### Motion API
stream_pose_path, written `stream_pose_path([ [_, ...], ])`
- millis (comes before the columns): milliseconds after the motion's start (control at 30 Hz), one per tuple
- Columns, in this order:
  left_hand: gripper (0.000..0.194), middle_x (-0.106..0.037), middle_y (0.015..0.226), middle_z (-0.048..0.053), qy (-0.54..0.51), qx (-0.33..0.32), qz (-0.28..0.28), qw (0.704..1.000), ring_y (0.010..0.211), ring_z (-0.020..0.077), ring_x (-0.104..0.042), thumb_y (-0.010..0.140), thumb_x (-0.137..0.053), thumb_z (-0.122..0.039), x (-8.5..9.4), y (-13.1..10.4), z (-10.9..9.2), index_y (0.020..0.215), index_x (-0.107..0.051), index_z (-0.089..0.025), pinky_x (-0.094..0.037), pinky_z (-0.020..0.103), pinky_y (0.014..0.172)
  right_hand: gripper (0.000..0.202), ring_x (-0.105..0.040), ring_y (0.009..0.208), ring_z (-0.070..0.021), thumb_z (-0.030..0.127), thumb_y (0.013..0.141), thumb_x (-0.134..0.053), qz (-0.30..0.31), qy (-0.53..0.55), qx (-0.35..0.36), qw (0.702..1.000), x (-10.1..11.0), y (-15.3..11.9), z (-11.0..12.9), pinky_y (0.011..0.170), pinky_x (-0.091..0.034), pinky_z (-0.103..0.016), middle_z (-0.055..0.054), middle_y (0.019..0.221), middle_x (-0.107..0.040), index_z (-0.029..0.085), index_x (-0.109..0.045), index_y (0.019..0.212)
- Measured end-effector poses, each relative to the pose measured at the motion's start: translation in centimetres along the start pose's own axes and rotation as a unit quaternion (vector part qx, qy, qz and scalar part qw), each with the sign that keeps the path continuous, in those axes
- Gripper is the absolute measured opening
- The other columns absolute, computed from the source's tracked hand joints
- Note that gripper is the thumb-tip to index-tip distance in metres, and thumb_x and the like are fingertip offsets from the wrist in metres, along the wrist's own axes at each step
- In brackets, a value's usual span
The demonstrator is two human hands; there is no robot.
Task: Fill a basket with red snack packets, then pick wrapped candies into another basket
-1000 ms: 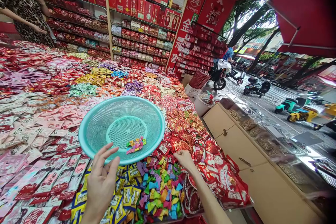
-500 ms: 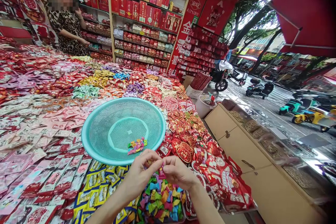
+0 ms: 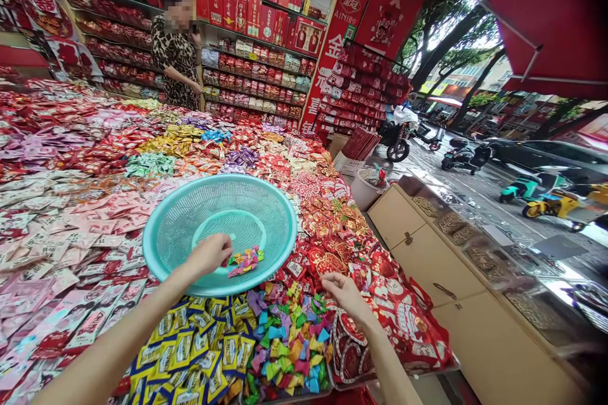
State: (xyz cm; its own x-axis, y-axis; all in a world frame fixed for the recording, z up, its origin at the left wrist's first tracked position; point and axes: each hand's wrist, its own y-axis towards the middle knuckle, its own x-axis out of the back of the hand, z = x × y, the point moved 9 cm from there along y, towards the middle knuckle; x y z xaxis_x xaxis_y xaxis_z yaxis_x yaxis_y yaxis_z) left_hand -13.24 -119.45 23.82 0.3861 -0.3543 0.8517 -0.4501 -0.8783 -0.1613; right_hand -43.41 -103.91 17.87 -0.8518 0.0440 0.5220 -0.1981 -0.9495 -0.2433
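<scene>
A teal mesh basket [image 3: 171, 205] rests on the heaped sweets, with a small cluster of colourful wrapped candies [image 3: 246, 261] inside it. My left hand [image 3: 211, 254] reaches over the basket's near side, fingers curled together just left of that cluster; whatever they hold, if anything, is hidden. To the right of the basket, my right hand [image 3: 344, 294] hovers above red packets with its fingers apart and nothing between them. Multicoloured twisted candies [image 3: 292, 345] lie below, between my arms, beside yellow-and-blue packets [image 3: 190, 354].
Pink and white packets [image 3: 95, 221] spread left of the basket. Red packets [image 3: 389, 304] are heaped at the right, beside a tan cabinet [image 3: 427, 253]. A white bucket [image 3: 365, 193] stands behind it. A person [image 3: 178, 63] stands by the shelves at the back.
My hands have parted: the left moved left into the basket, the right moved right and its fingers opened. The person at the back has moved right.
</scene>
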Motion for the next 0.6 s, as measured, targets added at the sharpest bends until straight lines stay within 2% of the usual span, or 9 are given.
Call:
stream_pose_path([
  [100, 0.018, -0.064, 0.073, 0.002, 0.092, 0.026, 0.042, 0.995, 0.070, 0.0165, -0.060, 0.087, -0.053, -0.024, -2.0, 0.9, 1.1, 0.074, -0.062, -0.015, -0.047, 0.034, 0.069, 0.018, -0.058, 0.073, -0.0181, 0.026, 0.079, -0.052, -0.009, -0.095, -0.004, 0.995, -0.1, 0.5, -3.3, 0.070, -0.043, -0.031, -0.006, 0.079, -0.065, 0.015, -0.065, 0.085],
  [233, 0.027, -0.064, 0.104, 0.007, 0.172, 0.033, 0.074, 0.982, 0.093, 0.0193, -0.061, 0.089, -0.056, -0.035, -3.8, 1.3, 0.8, 0.105, -0.061, -0.014, -0.050, 0.042, 0.082, 0.023, -0.059, 0.097, -0.0257, 0.018, 0.078, -0.050, -0.023, -0.196, -0.018, 0.980, -0.8, 0.6, -5.0, 0.084, -0.041, -0.035, -0.013, 0.101, -0.066, 0.014, -0.066, 0.094],
  [367, 0.029, -0.063, 0.110, 0.008, 0.196, 0.018, 0.101, 0.975, 0.096, 0.0206, -0.061, 0.089, -0.056, -0.035, -4.8, 1.8, 0.0, 0.110, -0.059, -0.015, -0.051, 0.043, 0.084, 0.029, -0.058, 0.106, -0.0268, 0.014, 0.078, -0.050, -0.005, -0.251, -0.023, 0.968, -1.8, 0.8, -5.1, 0.086, -0.040, -0.033, -0.014, 0.111, -0.065, 0.015, -0.064, 0.104],
  [600, 0.029, -0.063, 0.107, 0.007, 0.173, -0.006, 0.119, 0.978, 0.093, 0.0196, -0.061, 0.089, -0.055, -0.036, -5.1, 1.6, -0.8, 0.108, -0.060, -0.015, -0.051, 0.042, 0.082, 0.031, -0.059, 0.103, -0.0238, 0.010, 0.076, -0.051, 0.007, -0.281, -0.019, 0.960, -2.5, 1.3, -5.7, 0.082, -0.041, -0.029, -0.012, 0.109, -0.066, 0.017, -0.064, 0.103],
])
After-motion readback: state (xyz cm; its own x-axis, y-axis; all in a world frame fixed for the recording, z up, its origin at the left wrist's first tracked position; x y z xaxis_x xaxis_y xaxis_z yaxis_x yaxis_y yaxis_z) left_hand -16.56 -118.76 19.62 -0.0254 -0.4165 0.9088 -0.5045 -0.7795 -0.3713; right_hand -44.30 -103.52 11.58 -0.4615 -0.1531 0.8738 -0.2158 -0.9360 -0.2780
